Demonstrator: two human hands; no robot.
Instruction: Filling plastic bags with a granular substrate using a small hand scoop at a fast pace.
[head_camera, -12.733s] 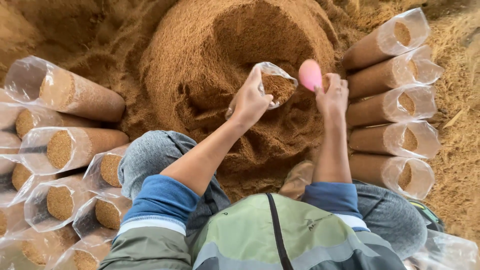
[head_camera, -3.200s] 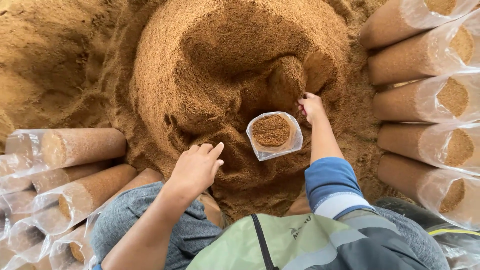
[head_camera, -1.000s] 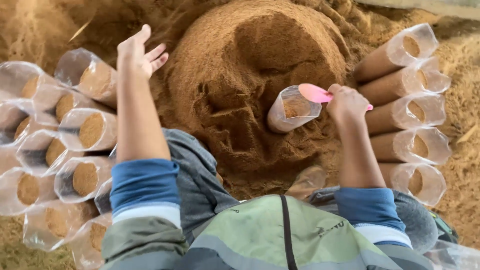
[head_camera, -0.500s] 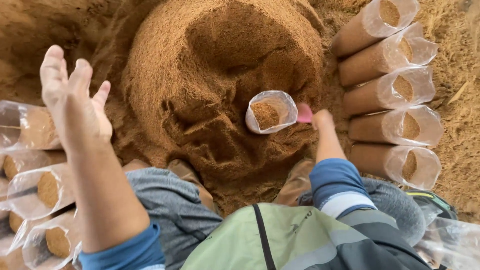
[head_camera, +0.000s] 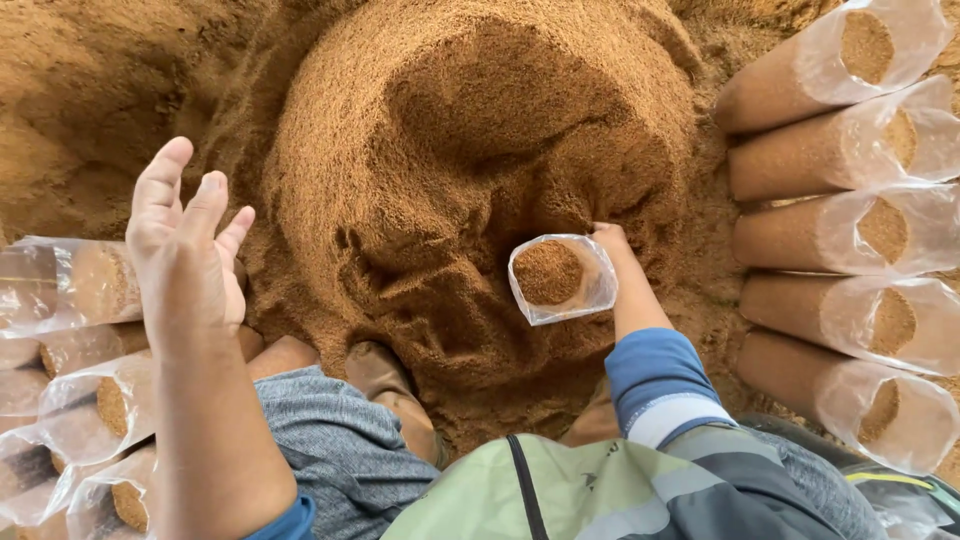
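The left hand (head_camera: 185, 255) is raised in the air, empty, fingers spread apart, above the filled bags (head_camera: 95, 400) stacked at the left edge of the sawdust heap (head_camera: 450, 150). The right hand (head_camera: 612, 243) reaches past a small clear bag (head_camera: 558, 278) of sawdust standing upright against the heap's near slope; I cannot tell how its fingers sit. More filled bags (head_camera: 850, 220) lie stacked along the right edge.
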